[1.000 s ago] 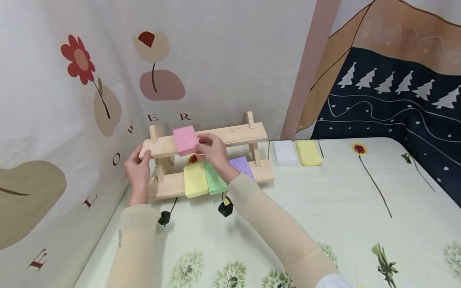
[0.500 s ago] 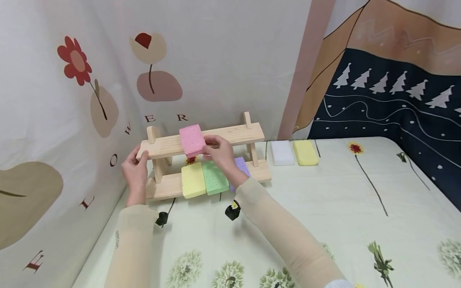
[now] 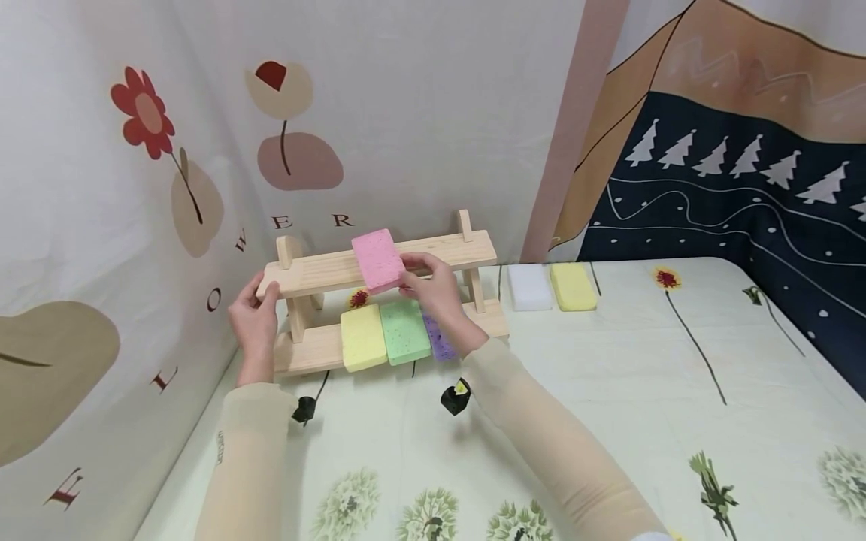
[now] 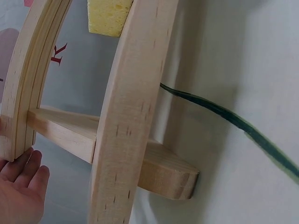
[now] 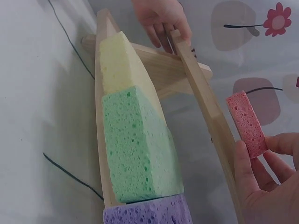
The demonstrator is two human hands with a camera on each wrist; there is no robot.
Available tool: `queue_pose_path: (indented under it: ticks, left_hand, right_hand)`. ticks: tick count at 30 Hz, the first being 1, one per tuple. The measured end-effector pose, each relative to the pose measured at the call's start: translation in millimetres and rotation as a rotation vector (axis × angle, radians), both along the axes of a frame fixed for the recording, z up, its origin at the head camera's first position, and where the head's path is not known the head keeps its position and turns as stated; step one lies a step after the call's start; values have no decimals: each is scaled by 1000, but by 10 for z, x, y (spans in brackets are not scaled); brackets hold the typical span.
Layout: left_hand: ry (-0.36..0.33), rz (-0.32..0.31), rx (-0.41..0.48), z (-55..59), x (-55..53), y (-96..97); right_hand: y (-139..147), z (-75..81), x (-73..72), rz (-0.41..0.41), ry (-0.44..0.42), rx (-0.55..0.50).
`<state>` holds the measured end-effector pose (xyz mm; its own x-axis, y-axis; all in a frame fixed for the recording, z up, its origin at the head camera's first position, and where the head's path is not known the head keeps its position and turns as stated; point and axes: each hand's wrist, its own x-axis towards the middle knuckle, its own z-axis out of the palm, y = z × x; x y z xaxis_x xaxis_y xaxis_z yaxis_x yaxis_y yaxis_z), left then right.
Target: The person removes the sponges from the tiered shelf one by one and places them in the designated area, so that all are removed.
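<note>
A two-tier wooden shelf [image 3: 311, 275] stands near the back curtain. My left hand [image 3: 255, 319] grips the left end of its upper board, thumb in front and fingers behind. My right hand [image 3: 438, 291] pinches the right edge of a pink sponge [image 3: 377, 260], which lies tilted over that upper board. In the right wrist view thumb and fingers hold the pink sponge [image 5: 247, 123] by its lower end. Along the lower board lean a yellow sponge [image 3: 363, 338], a green sponge [image 3: 406, 333] and a purple sponge [image 3: 438, 338], the last partly covered by my right hand.
Right of the shelf, a white block [image 3: 531, 287] and another yellow sponge [image 3: 573, 286] lie side by side on the flower-print cloth [image 3: 609, 376]. A printed curtain [image 3: 433, 113] closes off the back, and another cloth wall rises at the left.
My right hand has slid the pink sponge rightward along the upper board. More of the green sponge shows now. The left hand keeps its grip on the shelf end.
</note>
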<state>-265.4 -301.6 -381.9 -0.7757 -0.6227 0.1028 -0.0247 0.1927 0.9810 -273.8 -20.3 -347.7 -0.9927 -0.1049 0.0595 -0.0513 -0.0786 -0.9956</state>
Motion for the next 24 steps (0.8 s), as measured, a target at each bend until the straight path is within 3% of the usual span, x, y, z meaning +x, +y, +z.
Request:
queue_pose_path:
  ticks: [24]
  left_hand:
    - [-5,-5,-13,15,15,12]
  right_hand:
    - [350,-49,62,-18,0,-23]
